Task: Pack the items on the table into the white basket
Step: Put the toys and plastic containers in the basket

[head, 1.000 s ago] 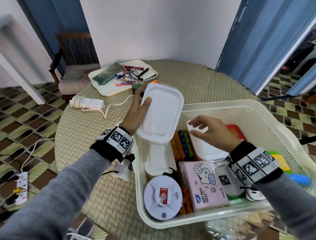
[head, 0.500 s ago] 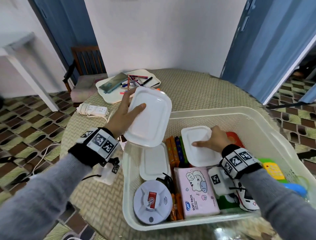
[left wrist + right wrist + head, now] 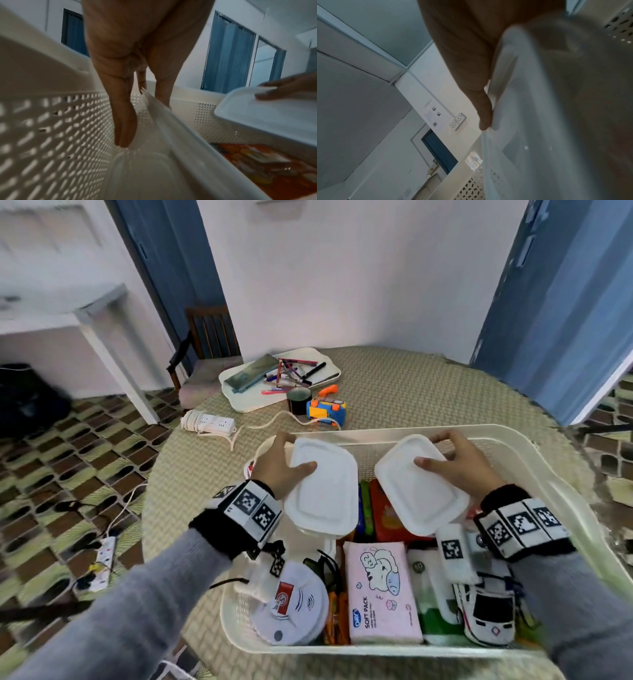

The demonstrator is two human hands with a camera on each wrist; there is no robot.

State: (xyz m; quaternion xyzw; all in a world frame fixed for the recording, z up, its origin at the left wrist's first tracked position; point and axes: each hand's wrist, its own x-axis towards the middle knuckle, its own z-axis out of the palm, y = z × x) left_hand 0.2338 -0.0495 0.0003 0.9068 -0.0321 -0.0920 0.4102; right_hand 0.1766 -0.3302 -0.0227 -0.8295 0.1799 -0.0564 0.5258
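My left hand (image 3: 281,465) grips a white rectangular container (image 3: 323,491) by its left edge, thumb on top, over the left side of the white basket (image 3: 561,484). In the left wrist view the left hand's fingers (image 3: 125,121) run under that container (image 3: 171,155), beside the basket's perforated wall (image 3: 51,121). My right hand (image 3: 455,462) grips a second white container (image 3: 419,491), lifted and tilted above the basket's middle; the right wrist view shows the thumb (image 3: 481,108) on its rim. Inside lie a pink tissue pack (image 3: 380,594), a round white alarm (image 3: 291,611) and a toy ambulance (image 3: 486,614).
On the round table beyond the basket stand a black tape roll (image 3: 298,400) and a blue-orange toy (image 3: 325,409). A white tray (image 3: 250,402) with pens sits at the far left, with a power strip (image 3: 209,422) nearby. A chair (image 3: 209,344) stands behind.
My left hand brought its container down and right into the basket. My right hand picked the second container up off the basket's contents and tilted it. The head view rose.
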